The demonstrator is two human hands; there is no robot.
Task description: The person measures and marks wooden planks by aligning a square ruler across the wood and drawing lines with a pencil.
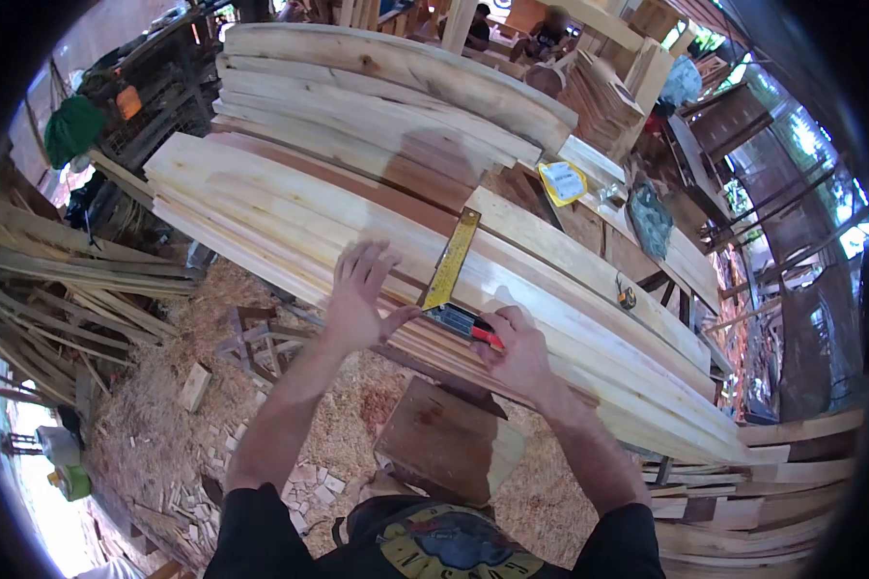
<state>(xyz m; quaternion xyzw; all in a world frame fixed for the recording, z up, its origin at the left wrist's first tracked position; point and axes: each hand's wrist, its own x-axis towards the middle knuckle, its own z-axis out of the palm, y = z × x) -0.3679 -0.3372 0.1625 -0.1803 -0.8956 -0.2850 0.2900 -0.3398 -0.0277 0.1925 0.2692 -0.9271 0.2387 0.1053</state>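
Note:
A try square [451, 262] lies across a stack of long pale boards [550, 309], its yellow, marked blade pointing away from me. Its dark stock runs along the near edge and shows red at the right end. My right hand [519, 355] is closed around that red end; whether the red part belongs to the stock or is a separate piece, I cannot tell. My left hand [359, 299] rests on the boards with fingers spread, its thumb touching the square near the corner.
More planks [377, 87] are stacked behind. A tape measure [627, 292] and a yellow-edged packet [562, 182] lie to the right. Below stand a wooden block [444, 439] and a small trestle [256, 343] among shavings and offcuts. People sit in the far background.

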